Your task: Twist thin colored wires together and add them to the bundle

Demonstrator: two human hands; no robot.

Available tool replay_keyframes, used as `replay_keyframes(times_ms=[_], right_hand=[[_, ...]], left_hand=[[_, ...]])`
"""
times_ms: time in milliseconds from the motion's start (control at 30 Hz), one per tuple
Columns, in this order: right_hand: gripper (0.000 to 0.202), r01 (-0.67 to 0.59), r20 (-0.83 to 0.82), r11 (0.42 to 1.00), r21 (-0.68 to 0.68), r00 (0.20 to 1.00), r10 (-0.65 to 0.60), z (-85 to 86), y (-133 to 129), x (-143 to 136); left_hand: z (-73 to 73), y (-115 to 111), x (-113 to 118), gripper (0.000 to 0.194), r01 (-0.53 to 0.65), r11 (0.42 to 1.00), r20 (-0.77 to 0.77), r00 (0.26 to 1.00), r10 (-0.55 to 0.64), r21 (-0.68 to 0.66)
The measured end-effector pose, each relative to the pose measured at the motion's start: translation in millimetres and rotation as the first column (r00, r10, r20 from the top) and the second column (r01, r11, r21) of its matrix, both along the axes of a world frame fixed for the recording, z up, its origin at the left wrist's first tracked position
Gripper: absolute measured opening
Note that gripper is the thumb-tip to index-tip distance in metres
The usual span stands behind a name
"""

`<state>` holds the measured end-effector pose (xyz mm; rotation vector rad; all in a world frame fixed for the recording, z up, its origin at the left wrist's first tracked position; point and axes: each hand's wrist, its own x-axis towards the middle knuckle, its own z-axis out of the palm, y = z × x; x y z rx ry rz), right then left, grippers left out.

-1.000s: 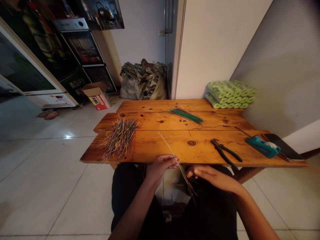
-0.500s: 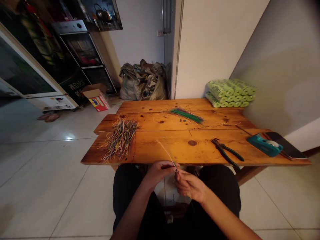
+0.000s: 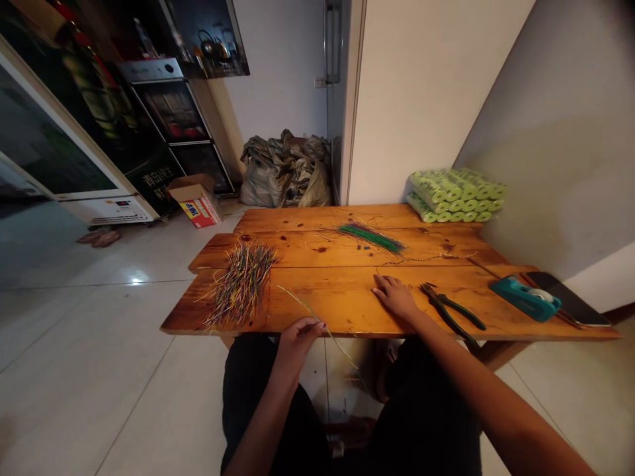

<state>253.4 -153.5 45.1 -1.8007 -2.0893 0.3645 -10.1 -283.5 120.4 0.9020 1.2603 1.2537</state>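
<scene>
The left hand [image 3: 301, 337] has thumb and forefinger closed in a pinch on a thin, pale yellowish strand [image 3: 306, 307], which bows gently: one end reaches up and leftward from the fingertips over the table, the other slopes down and rightward past its near edge. The right hand [image 3: 394, 296] lies palm down on the wood, fingers stretched forward and slightly parted, with nothing visible in their hold. The table [image 3: 322, 281] under those fingers is of orange-brown planks, glossy, with dark knots and straight seams. To the left of the pinching fingers spreads a bristly heap of stiff, many-coloured strands [image 3: 244, 281], their ends poking out at all angles; beyond the right fingertips lies a slimmer, mostly green bundle [image 3: 372, 237], its strands running roughly parallel, and beyond that hand, further right, a thin twisted strand [image 3: 426, 259]. Just right of the right hand rest pliers [image 3: 449, 307] with dark metal jaws and splayed dark-green handles; farther right sit a teal plastic tape dispenser [image 3: 526, 297] and a flat black slab [image 3: 568, 297] that it partly covers. The right palm is hidden, and whether its fingertips touch the short dark sliver just ahead of them cannot be told. The held strand's lower tip fades against the dim floor, and both forearms are cut off below.
</scene>
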Motion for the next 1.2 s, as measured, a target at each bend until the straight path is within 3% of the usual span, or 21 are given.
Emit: replay_keyframes(times_ms=[200,433,533,667,767,833,967,1200], right_hand=[[0.045,0.053,0.222,0.998,0.029,0.973,-0.058,-8.3,13,-5],[0.043,0.054,0.310,0.996,0.068,0.948,-0.073,-3.4,14,-6],[0.039,-0.005,0.317,0.995,0.096,0.948,-0.026,2.1,-1,-14],[0.034,-0.180,0.316,0.976,0.123,0.939,0.133,6.3,-48,-31],[0.039,-0.355,0.243,0.913,0.199,0.921,0.305,4.5,-84,-41],[0.039,-0.404,0.198,0.885,0.233,0.910,0.363,1.6,-99,-46],[0.030,-0.408,0.152,0.880,0.242,0.912,0.381,-5.7,-107,-49],[0.023,-0.394,0.036,0.880,0.264,0.916,0.399,-13.9,-98,-51]], left_hand=[[-0.1,-3,-5,0.016,-0.021,0.999,-0.005,1.000,0.021,-0.032],[3.3,-2,0,0.013,-0.009,1.000,0.023,1.000,0.009,-0.023],[4.8,-2,0,0.014,-0.029,0.999,0.030,0.999,0.029,-0.020],[2.7,-3,-5,0.016,-0.084,0.997,0.057,0.995,0.083,-0.002],[1.8,-3,-8,0.021,-0.139,0.990,0.053,0.989,0.138,0.014],[3.0,-1,-7,0.023,-0.148,0.989,0.056,0.988,0.147,0.016],[5.9,-1,-3,0.022,-0.107,0.994,0.052,0.993,0.105,0.027],[7.9,-6,-1,0.017,-0.109,0.994,0.079,0.991,0.107,0.016]])
